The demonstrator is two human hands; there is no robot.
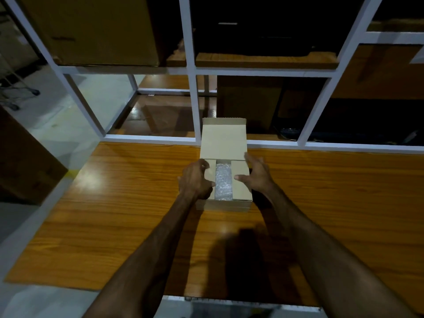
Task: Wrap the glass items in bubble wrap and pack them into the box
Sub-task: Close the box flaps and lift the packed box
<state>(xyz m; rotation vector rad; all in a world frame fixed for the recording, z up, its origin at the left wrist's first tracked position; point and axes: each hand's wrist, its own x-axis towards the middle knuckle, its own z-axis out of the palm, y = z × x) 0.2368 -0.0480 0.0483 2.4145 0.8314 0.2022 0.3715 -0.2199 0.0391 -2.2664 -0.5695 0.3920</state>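
A small cardboard box [223, 205] stands on the wooden table [114, 214], its lid flap [223, 138] raised at the far side. Both side flaps are folded inward, leaving a gap in which a bubble-wrapped bundle [223, 182] shows. My left hand [195, 180] rests on the left side flap, fingers curled over its edge. On the right side flap lies my right hand [255, 173], its fingers spread and the thumb pressing the flap. The glass inside the wrap is hidden.
A white metal shelf frame [195, 104] rises right behind the table's far edge, holding large cardboard boxes [96, 31] and dark items. Another brown box [25, 161] stands on the floor at the left. The table's near edge is at the bottom.
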